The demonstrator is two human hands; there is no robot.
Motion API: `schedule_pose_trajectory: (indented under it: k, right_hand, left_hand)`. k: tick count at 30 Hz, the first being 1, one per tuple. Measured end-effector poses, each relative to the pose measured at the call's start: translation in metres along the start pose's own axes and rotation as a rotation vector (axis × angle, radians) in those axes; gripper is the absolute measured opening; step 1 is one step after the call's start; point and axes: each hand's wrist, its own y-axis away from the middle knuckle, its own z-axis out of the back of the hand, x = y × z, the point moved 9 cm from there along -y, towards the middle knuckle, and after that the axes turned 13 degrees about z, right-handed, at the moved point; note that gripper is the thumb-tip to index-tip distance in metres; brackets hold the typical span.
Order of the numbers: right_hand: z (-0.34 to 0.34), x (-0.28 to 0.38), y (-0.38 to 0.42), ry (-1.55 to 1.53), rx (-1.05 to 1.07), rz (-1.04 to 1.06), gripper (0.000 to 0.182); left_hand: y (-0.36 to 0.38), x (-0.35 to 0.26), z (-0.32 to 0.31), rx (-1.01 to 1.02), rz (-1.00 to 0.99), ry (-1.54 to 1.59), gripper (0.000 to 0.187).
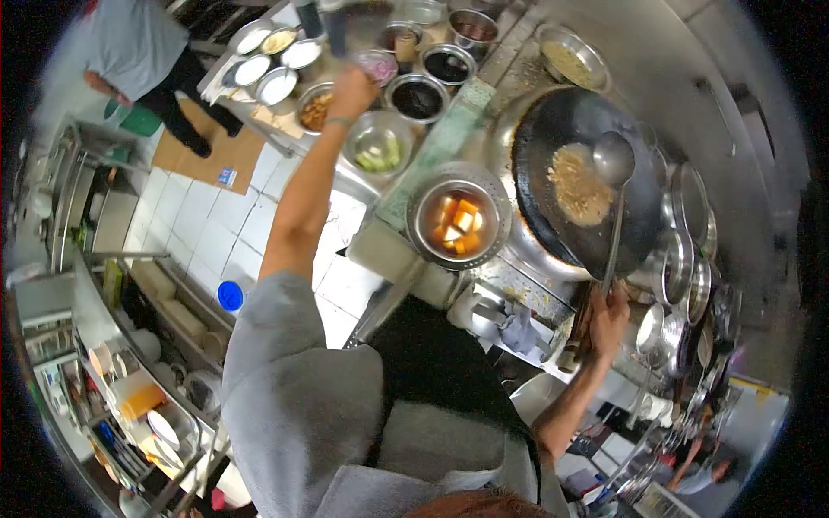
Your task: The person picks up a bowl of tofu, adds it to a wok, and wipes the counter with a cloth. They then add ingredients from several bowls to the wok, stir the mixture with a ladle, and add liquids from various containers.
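My right hand (608,321) is closed round the long handle of a metal ladle (614,160). The ladle's bowl rests inside a dark wok (553,121), beside a patch of pale brown food (579,186). Stretched out over the seasoning bowls, my left hand (352,91) is closed; what it holds, if anything, is hidden. Close by it are a bowl of pink contents (377,66), a bowl of brown pieces (316,109) and a bowl of dark contents (416,97). Beyond the hand is a dark, blurred shape (337,33).
A metal pot (414,216) with orange and white cubes in liquid stands left of the wok. Green pieces lie in a steel bowl (378,141). Several steel bowls (689,203) crowd the right side. Another person (134,52) stands at upper left; a blue-lidded container (230,295) is on the floor.
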Motion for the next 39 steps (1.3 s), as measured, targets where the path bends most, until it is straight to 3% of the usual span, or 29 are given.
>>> schedule_pose_trajectory:
  k: [2, 3, 5, 8, 10, 12, 14, 16, 17, 19, 20, 22, 24, 28, 29, 31, 33, 36, 39]
  right_hand:
    - [-0.003, -0.007, -0.016, 0.035, -0.049, 0.023, 0.050]
    - [-0.007, -0.016, -0.020, -0.018, -0.067, -0.019, 0.050]
    - [-0.018, -0.012, -0.014, 0.004, 0.008, -0.111, 0.049]
    - [-0.017, 0.019, 0.011, -0.020, 0.081, -0.181, 0.049]
    - [-0.014, 0.039, 0.041, 0.049, 0.049, -0.247, 0.052]
    - [-0.003, 0.064, 0.065, 0.042, 0.051, -0.262, 0.054]
    - [0.003, 0.068, 0.080, 0.032, 0.099, -0.336, 0.054]
    - [0.010, 0.062, 0.092, 0.042, 0.162, -0.357, 0.054]
    - [0.013, 0.051, 0.089, 0.085, 0.117, -0.233, 0.055]
    - [0.014, 0.047, 0.088, 0.064, 0.017, -0.344, 0.056]
    - [0.013, 0.028, 0.090, 0.014, -0.047, -0.304, 0.057]
    - [0.015, -0.011, 0.099, 0.116, -0.157, -0.154, 0.055]
    - [0.011, 0.000, 0.106, -0.053, -0.196, -0.265, 0.055]
    - [0.013, -0.013, 0.101, -0.023, -0.147, -0.086, 0.052]
    - [0.012, -0.016, 0.100, 0.042, -0.160, -0.025, 0.052]
    - [0.009, -0.029, 0.095, 0.173, -0.192, 0.101, 0.052]
    - [0.002, -0.041, 0.095, -0.008, -0.203, 0.010, 0.053]
    - [0.003, -0.029, 0.100, -0.402, -0.124, -0.225, 0.053]
    - [0.017, -0.011, 0.102, -0.507, -0.042, -0.217, 0.050]
  left_hand:
    - [0.010, -0.041, 0.033, -0.313, -0.100, -0.075, 0.045]
    - [0.006, -0.061, 0.037, -0.417, -0.279, 0.117, 0.042]
    - [-0.015, -0.087, 0.023, -0.436, -0.406, 0.378, 0.049]
    - [-0.103, -0.057, -0.082, 0.005, -0.061, 0.502, 0.050]
    - [-0.142, -0.007, -0.141, -0.252, 0.133, 0.621, 0.050]
    - [-0.165, 0.006, -0.189, 0.014, 0.141, 0.327, 0.053]
    - [-0.176, 0.030, -0.217, 0.067, 0.219, 0.263, 0.061]
    - [-0.197, 0.038, -0.239, 0.005, 0.068, 0.280, 0.066]
    - [-0.173, 0.025, -0.207, 0.060, 0.082, 0.365, 0.071]
    - [-0.172, 0.032, -0.196, -0.029, 0.264, 0.246, 0.068]
    - [-0.171, 0.029, -0.191, -0.040, 0.259, 0.348, 0.061]
    - [-0.165, -0.005, -0.161, -0.099, 0.084, 0.449, 0.057]
    - [-0.114, -0.071, -0.080, -0.105, 0.010, 0.653, 0.044]
    - [-0.070, -0.150, -0.014, -0.300, -0.334, 0.524, 0.040]
    - [-0.067, -0.162, -0.021, -0.194, -0.437, 0.714, 0.040]
    - [-0.027, -0.204, -0.016, 0.113, -0.331, 0.829, 0.041]
    - [0.042, -0.256, 0.012, 0.056, -0.492, 0.741, 0.043]
    - [0.122, -0.317, 0.003, 0.046, -0.840, 0.347, 0.049]
    - [0.195, -0.362, -0.034, -0.103, -1.107, -0.136, 0.045]
